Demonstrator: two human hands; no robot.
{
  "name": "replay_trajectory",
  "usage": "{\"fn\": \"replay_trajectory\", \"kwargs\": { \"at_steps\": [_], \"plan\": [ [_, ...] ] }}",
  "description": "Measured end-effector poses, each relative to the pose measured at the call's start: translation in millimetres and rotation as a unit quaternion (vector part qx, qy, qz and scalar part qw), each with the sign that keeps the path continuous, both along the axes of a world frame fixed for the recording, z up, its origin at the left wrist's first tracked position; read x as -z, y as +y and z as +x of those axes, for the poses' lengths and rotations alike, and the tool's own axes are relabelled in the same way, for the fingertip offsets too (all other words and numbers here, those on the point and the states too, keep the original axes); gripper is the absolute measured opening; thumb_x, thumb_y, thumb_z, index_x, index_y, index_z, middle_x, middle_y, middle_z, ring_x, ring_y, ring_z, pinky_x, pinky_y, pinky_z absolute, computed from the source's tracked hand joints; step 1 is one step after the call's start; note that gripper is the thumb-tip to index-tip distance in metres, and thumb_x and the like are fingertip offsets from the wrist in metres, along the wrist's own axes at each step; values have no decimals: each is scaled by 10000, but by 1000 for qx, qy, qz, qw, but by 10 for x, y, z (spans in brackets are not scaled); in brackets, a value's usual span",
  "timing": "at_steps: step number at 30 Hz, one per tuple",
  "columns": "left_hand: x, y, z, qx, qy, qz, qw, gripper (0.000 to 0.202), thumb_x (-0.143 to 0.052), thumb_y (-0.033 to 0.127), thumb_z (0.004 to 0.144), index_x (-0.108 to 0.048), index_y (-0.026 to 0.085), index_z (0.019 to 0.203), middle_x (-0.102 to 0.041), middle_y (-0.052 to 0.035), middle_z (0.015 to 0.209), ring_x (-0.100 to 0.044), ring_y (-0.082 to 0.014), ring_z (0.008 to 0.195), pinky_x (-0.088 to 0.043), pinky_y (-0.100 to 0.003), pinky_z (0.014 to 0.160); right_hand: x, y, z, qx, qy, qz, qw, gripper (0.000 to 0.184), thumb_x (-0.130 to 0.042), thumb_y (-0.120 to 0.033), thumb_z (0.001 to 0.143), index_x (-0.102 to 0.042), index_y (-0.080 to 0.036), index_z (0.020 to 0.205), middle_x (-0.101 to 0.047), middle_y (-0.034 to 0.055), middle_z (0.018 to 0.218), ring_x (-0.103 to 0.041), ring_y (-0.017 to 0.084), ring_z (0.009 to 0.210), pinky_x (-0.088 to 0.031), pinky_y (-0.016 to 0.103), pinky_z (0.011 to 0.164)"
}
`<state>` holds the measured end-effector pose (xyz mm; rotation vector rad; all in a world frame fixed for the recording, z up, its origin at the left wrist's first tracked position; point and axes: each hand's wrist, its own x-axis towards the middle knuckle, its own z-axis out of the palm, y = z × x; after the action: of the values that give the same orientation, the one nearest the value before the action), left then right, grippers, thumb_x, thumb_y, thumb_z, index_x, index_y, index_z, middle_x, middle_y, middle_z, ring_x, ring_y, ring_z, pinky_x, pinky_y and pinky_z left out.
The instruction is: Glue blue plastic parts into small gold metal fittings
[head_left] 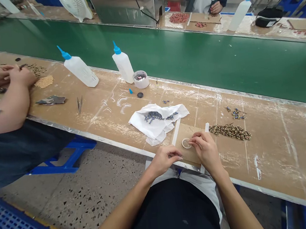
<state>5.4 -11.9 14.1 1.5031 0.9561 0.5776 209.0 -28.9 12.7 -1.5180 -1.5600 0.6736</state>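
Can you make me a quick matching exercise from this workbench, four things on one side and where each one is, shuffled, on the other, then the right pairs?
Things
1. White cloth
2. Pile of brass-coloured parts
3. Small white ring
4. White desk fan

Places
A. On the far side of the green conveyor belt
B. On the brown board, right at the fingertips of the right hand
C. Spread beneath small blue parts
D. On the tabletop, just to the right of the right hand

Pairs: 1-C, 2-D, 3-B, 4-A.
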Motion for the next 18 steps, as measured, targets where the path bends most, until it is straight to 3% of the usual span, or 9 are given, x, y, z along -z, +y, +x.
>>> {"fn": "replay_trajectory", "kwargs": {
  "at_steps": [4, 7, 11, 18],
  "plan": [
    [12, 5, 51, 10, 11, 1, 1000, 79, -718, 176, 780, -750, 133, 838, -722, -39, 782, -653, -149, 733, -497, -220, 685, 25, -40, 12, 14, 53, -6, 998, 145, -645, -290, 882, -708, -223, 770, -655, 53, 918, -613, 217, 883, -473, 353, 793],
    [28, 5, 94, 10, 23, 8, 1000, 75, -724, 168, 777, -742, 133, 841, -711, -26, 738, -645, -142, 692, -485, -210, 647, 96, -162, -20, 88, 113, 5, 990, 163, -585, -315, 932, -675, -199, 860, -675, 69, 944, -640, 206, 882, -497, 336, 774],
    [60, 8, 141, 13, 41, 38, 998, 31, -732, 154, 777, -739, 139, 804, -698, -17, 724, -626, -126, 669, -450, -204, 635, 196, -401, -91, 167, 180, 10, 969, 167, -542, -315, 963, -626, -178, 920, -693, 65, 882, -631, 165, 718, -507, 306, 686],
    [92, -3, 191, 32, 67, 86, 994, 16, -716, 159, 806, -729, 152, 814, -670, -5, 729, -584, -111, 645, -410, -217, 634, 311, -532, -194, 169, 226, -11, 959, 170, -590, -348, 934, -631, -189, 889, -696, 45, 835, -656, 177, 757, -528, 314, 718]
  ]
}}
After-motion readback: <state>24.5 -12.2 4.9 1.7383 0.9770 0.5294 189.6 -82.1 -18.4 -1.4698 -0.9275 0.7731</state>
